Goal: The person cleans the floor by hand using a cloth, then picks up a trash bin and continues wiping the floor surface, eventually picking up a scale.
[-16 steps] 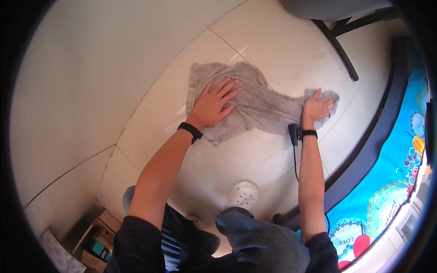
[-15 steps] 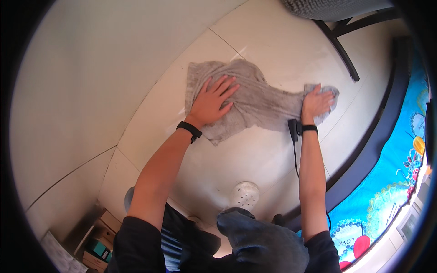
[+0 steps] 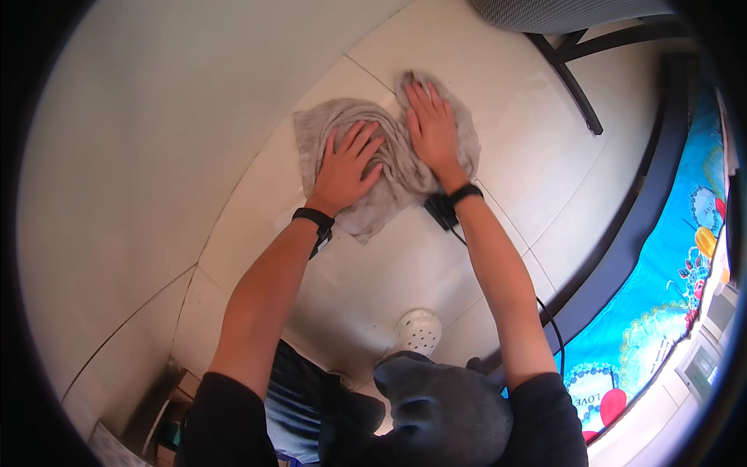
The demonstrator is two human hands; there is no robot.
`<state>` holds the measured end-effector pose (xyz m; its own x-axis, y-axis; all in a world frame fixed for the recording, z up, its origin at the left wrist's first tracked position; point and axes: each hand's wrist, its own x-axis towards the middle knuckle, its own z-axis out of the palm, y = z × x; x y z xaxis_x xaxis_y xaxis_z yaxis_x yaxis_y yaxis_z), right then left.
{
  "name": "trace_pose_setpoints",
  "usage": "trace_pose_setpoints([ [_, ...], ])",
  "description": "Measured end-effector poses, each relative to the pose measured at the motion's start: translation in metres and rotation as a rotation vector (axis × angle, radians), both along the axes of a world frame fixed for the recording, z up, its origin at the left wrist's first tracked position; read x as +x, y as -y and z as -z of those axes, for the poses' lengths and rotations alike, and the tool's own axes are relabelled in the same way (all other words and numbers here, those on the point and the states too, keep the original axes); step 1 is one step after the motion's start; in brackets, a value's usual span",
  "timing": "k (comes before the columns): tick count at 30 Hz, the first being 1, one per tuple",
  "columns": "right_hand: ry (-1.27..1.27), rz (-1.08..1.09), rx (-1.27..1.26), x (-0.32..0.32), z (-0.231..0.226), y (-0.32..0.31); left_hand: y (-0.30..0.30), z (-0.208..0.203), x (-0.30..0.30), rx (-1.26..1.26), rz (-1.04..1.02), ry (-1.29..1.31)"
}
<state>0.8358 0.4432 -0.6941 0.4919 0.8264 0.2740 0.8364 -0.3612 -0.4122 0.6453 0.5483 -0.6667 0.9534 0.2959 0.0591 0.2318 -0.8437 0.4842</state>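
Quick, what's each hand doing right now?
Left hand: open, palm down on the gray cloth.
Right hand: open, palm down on the same cloth.

A grey chair (image 3: 572, 13) upper right — and a blue patterned cloth (image 3: 655, 276) beside a dark frame (image 3: 599, 289).

The floor (image 3: 537, 167) has pale, glossy tiles with thin dark joints and soft patches of reflected light. A plain pale wall (image 3: 156, 140) fills the left. A grey seat (image 3: 560, 12) on dark legs (image 3: 572, 88) stands upper right; bright blue flowered cloth (image 3: 622, 311) borders a dark frame (image 3: 595, 289) on the right.
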Motion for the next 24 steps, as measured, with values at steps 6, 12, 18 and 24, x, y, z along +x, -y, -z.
trace_pose_setpoints([
  [6,-0.048,0.091,-0.13,-0.067,-0.019,0.106,-0.002,0.008,-0.014,0.053,0.175,0.031],
  [12,-0.073,0.29,-0.22,-0.109,-0.019,0.184,0.0,0.004,-0.046,0.087,0.535,0.034],
  [18,-0.106,0.351,-0.202,-0.111,0.001,0.175,-0.052,0.014,-0.057,0.14,0.311,0.04],
  [24,-0.083,0.457,-0.28,-0.108,0.016,0.163,-0.045,0.015,-0.096,0.095,-0.001,0.046],
])
